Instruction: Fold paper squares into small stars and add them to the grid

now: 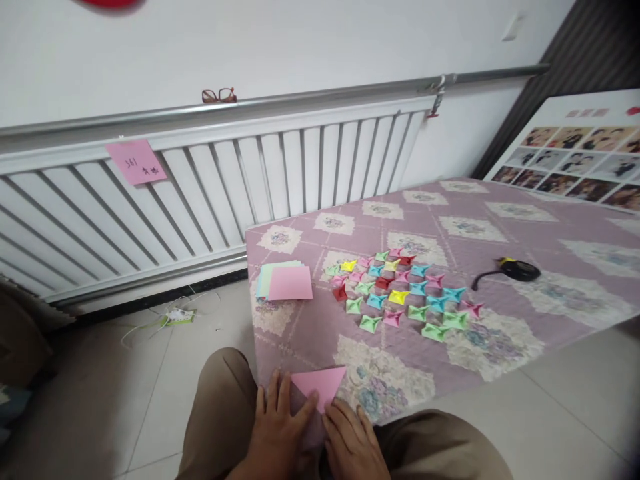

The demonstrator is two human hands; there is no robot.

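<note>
A pink sheet of paper (323, 385), folded to a triangle, lies on the near edge of the cloth-covered table with one point toward me. My left hand (277, 420) rests flat at its left side, fingers spread, the thumb touching the paper near that lower point. On the other side, my right hand (353, 437) has its fingers stretched out, the tips at the paper's lower right edge. Farther back sits a stack of coloured paper squares (290, 283), a pink one on top. To its right stand rows of small folded paper pieces (399, 297) in green, blue, yellow, red and pink.
The table (310, 340) bears a patterned purple cloth. A black tape measure-like object (520, 269) with a strap lies at right, before a photo board (575, 157). Behind is a white radiator (280, 173) with a pink note (136, 162); glasses (219, 96) rest on the pipe above.
</note>
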